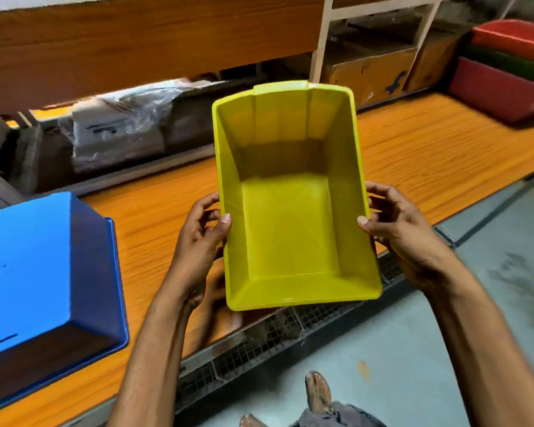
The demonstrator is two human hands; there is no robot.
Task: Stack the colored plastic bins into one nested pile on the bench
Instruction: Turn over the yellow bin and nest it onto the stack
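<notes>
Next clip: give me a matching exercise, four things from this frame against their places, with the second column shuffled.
Things
1. yellow bin
2. blue bin
3. red bin
4. cardboard box

Places
A. behind the bench
B. far right end of the bench
C. gripped by left hand and right hand, opening towards the camera
D. upside down on the bench, at left

Pairs: 1-C, 2-D, 3-B, 4-A

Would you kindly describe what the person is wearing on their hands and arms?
Nothing: the left hand and right hand are ungloved, with short thumbnails and no rings. Both forearms are bare, with no sleeves, watch or bracelet in view.
</notes>
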